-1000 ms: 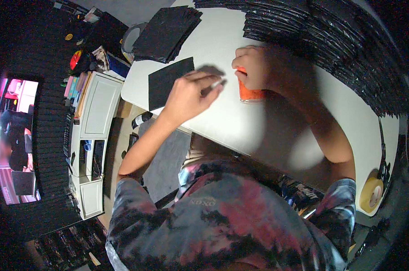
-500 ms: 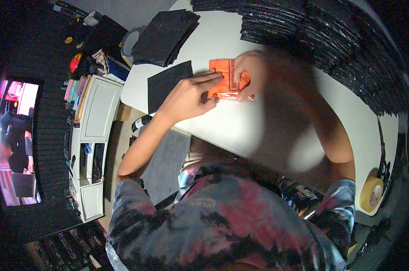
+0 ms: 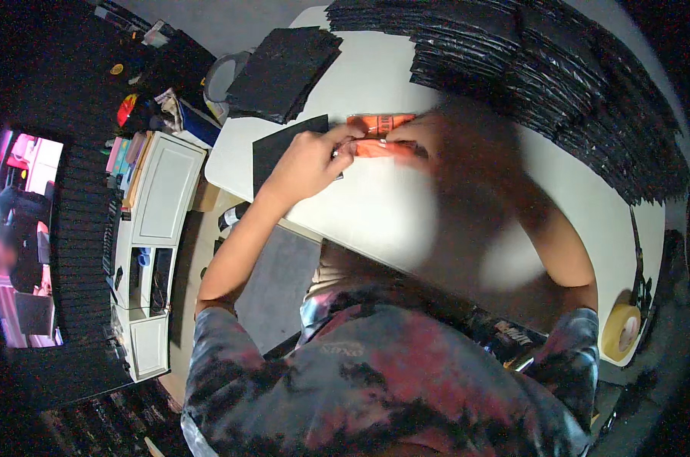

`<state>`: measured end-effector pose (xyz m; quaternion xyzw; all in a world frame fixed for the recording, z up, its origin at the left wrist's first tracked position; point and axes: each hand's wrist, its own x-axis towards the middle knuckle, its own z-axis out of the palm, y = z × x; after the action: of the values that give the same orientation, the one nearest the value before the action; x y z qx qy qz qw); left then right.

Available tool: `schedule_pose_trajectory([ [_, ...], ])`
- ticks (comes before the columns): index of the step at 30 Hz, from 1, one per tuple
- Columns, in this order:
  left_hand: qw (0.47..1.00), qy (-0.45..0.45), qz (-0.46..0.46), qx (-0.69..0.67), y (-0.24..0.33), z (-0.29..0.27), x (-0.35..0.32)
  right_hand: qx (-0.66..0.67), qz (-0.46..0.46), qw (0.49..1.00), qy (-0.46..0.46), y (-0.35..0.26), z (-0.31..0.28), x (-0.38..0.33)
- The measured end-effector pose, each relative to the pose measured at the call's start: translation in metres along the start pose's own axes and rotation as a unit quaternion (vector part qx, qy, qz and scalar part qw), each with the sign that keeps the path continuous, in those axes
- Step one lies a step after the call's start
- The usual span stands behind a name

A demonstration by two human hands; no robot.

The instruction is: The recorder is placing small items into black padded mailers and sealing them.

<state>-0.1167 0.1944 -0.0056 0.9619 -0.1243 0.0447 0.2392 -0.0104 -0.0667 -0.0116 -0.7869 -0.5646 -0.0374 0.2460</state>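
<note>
On a white table (image 3: 360,206), an orange packet (image 3: 381,124) sits bent between two hands. The left hand (image 3: 305,164) pinches its left end, thumb and fingertips nearly together. The right hand (image 3: 425,139) grips its right side, though shadow and blur hide the exact finger spread. Bare tabletop reaches the near edge; a black sheet (image 3: 272,156) lies left, black packages (image 3: 505,49) beyond.

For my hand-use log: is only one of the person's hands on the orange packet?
No, the left hand and the right hand both have fingers on the orange packet, one at each side.
</note>
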Motion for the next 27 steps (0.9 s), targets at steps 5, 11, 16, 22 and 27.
schedule_pose_trajectory([
  [5, 0.997, 0.038, 0.071, 0.02, 0.002, -0.005, 0.003, 0.016, 0.171, 0.978, -0.115, -0.023, -0.036, 0.025],
  [11, 0.998, 0.017, -0.011, -0.056, -0.017, 0.001, 0.025, 0.182, 0.334, 0.924, 0.038, 0.079, 0.052, 0.026],
  [16, 0.996, 0.02, -0.067, -0.061, -0.029, -0.001, 0.028, 0.129, 0.104, 0.986, -0.008, 0.041, 0.018, 0.019],
  [22, 0.995, 0.039, -0.052, 0.071, -0.039, 0.0, 0.037, 0.15, 0.174, 0.972, -0.053, 0.054, 0.026, 0.025],
  [27, 0.994, -0.047, -0.061, 0.083, -0.037, -0.005, 0.033, 0.124, 0.2, 0.968, -0.088, 0.049, 0.033, 0.026],
])
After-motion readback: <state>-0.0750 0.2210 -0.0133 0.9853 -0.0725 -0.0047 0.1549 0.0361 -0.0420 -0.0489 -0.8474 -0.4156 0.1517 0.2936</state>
